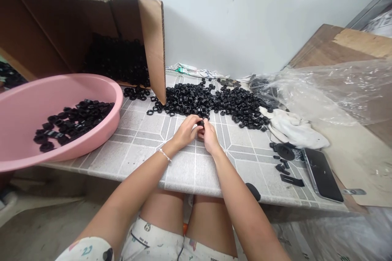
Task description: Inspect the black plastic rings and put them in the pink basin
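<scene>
My left hand and my right hand meet over the middle of the table, fingers closed around a small black plastic part. Most of that part is hidden by the fingers, so its exact shape does not show. Just beyond my fingertips lies a heap of black plastic rings. To its right, touching it, spreads a pile of smaller black pieces. A bracelet circles my left wrist.
At left, a pink basin holds black parts. Behind it, a cardboard box lies on its side with more rings inside. On the right are a white cloth, a phone, loose black pieces and clear plastic film.
</scene>
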Motion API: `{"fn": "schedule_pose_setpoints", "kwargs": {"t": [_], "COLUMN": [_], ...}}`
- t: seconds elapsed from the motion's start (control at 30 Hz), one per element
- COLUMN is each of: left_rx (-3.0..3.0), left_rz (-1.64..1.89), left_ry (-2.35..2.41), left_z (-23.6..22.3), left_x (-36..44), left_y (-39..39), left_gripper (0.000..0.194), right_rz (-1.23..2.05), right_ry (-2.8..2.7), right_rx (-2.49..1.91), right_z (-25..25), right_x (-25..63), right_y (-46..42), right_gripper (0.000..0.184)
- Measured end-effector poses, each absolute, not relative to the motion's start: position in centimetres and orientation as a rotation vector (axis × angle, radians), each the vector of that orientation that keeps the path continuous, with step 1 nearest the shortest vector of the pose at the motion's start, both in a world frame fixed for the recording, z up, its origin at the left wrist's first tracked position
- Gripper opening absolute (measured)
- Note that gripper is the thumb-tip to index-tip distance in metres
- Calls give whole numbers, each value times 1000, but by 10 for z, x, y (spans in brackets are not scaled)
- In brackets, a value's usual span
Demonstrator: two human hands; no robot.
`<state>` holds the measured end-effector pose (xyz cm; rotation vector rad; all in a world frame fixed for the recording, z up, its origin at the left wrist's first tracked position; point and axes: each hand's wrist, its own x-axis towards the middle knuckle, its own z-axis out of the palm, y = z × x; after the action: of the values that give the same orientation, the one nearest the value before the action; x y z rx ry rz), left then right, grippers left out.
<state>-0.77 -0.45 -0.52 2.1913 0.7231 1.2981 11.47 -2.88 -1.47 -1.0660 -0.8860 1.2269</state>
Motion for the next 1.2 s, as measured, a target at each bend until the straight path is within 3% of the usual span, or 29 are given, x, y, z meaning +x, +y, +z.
{"fn": "schedule_pose_setpoints", "kwargs": {"t": [0.17,0.47,0.63,0.73,0.87,1.2], "left_rx": [2068,952,525,538,724,627], "left_rz": [1295,1357,1513,1763,2090,2183], "left_ry": [742,615,403,288,204,244], "left_z": [-8,13,52,64,63,62], "left_x": [-7,-10,-57,-95,-126,-133], "left_y": [-2,14,26,30,28,28], "left_gripper": [20,31,8,17,14,21], "right_rz": [1506,1591,1627,1626,1634,1616], "right_ry": [-837,-910,-943,-956,-955,-903], "right_rx": [-962,-870,-820,-815,-804,-820], "right_z": [-6,-5,-7,-7,-9,-10], "right_x": [117,126,130,130,129,128], "right_y": [-31,-29,-30,-31,-32,-32], "right_gripper": [49,56,39,32,30,33]}}
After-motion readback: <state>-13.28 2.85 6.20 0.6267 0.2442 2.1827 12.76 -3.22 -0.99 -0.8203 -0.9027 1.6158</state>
